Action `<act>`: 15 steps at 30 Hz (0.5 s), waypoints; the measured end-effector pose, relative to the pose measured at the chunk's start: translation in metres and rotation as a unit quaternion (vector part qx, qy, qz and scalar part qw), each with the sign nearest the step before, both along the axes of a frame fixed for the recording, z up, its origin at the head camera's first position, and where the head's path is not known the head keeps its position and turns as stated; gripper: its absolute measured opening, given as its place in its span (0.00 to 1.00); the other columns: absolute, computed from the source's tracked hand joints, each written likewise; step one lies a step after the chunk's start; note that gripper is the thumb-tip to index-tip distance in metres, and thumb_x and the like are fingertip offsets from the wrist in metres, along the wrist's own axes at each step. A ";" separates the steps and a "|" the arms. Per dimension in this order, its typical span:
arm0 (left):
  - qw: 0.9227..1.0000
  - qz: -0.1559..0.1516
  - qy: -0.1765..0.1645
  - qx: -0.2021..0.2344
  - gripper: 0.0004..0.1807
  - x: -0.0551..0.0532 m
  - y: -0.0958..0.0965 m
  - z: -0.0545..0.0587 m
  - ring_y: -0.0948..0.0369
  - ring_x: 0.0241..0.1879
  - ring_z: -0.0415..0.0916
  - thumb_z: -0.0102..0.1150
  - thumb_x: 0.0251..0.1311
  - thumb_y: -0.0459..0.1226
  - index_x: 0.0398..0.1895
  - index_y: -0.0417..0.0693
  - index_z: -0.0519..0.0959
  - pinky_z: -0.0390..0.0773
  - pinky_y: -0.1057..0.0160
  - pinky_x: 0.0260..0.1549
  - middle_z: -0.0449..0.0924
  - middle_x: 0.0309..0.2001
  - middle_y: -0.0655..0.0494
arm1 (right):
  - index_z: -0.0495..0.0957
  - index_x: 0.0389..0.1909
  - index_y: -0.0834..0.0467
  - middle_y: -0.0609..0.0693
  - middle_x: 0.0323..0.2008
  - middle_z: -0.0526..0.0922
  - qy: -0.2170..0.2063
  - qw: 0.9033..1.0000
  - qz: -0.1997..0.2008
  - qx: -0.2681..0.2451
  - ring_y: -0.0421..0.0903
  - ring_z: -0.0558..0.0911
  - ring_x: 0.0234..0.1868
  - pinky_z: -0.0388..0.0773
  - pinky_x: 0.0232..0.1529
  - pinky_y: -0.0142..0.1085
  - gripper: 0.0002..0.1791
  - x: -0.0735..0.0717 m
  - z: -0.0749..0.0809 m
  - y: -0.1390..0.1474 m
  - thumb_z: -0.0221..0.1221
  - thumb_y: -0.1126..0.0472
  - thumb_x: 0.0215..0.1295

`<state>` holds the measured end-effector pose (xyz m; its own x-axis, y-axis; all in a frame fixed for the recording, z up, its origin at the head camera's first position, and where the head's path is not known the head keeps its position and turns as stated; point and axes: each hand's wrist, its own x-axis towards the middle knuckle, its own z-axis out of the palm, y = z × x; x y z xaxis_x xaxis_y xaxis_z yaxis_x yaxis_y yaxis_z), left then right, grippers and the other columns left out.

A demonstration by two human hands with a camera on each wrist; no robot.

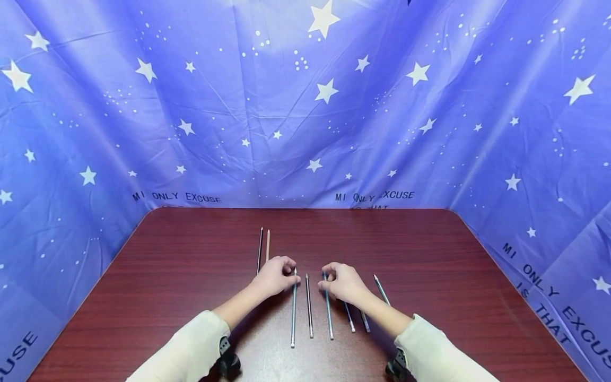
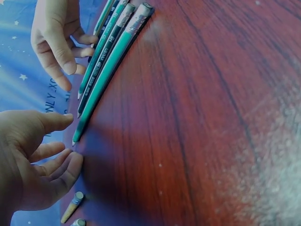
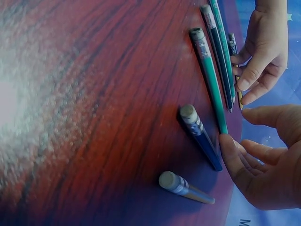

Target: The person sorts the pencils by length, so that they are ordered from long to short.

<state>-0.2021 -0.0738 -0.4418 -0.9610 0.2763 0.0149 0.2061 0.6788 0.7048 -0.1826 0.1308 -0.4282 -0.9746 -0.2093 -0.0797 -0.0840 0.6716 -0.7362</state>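
Two green pencils lie nearest my hands, their erasers towards me. My left hand (image 1: pixel 276 276) hovers about the tip of the left green pencil (image 1: pixel 293 318), with thumb and fingers apart in the left wrist view. My right hand (image 1: pixel 345 281) is at the tip of the other green pencil (image 1: pixel 329 315); a fingertip (image 3: pixel 229 143) meets its end in the right wrist view, while the thumb stands away. Between these two lies a black pencil (image 1: pixel 309 310). Beyond my left hand are a dark pencil (image 1: pixel 260 249) and a tan pencil (image 1: pixel 268 245), partly hidden by it.
Right of the green pencils, a blue pencil (image 3: pixel 203 139) and a brownish pencil (image 3: pixel 190 191) lie under my right hand and forearm. Another pencil (image 1: pixel 381 289) pokes out beyond that forearm. A blue star-patterned curtain (image 1: pixel 305 106) surrounds the dark red wooden table (image 1: pixel 191 239).
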 end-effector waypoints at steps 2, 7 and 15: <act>1.000 0.003 0.004 -0.006 0.20 0.000 0.001 -0.001 0.61 0.34 0.76 0.69 0.49 0.39 0.44 0.39 0.78 0.78 0.64 0.37 0.77 0.35 0.51 | 0.75 0.50 0.67 0.48 0.22 0.74 -0.006 1.000 0.000 0.000 0.38 0.71 0.13 0.71 0.20 0.29 0.21 0.000 0.000 -0.001 0.64 0.63 0.55; 1.000 0.010 0.014 -0.015 0.20 0.001 0.002 -0.002 0.58 0.39 0.76 0.70 0.47 0.40 0.44 0.40 0.79 0.77 0.59 0.43 0.78 0.35 0.52 | 0.74 0.52 0.68 0.47 0.19 0.74 -0.013 1.000 -0.001 0.003 0.38 0.70 0.12 0.70 0.18 0.29 0.23 0.001 -0.001 -0.003 0.63 0.63 0.56; 0.999 0.013 0.027 -0.025 0.22 0.002 0.002 -0.004 0.58 0.39 0.76 0.70 0.46 0.41 0.44 0.41 0.79 0.77 0.58 0.44 0.77 0.36 0.53 | 0.73 0.53 0.69 0.44 0.14 0.71 -0.008 1.000 -0.004 0.012 0.37 0.68 0.10 0.68 0.16 0.28 0.26 0.000 -0.001 -0.006 0.64 0.63 0.54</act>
<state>-0.1998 -0.0716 -0.4454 -0.9657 0.2539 0.0542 0.2257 0.7177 0.6588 -0.1821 0.1245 -0.4295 -0.9747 -0.1995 -0.1008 -0.0668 0.6902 -0.7205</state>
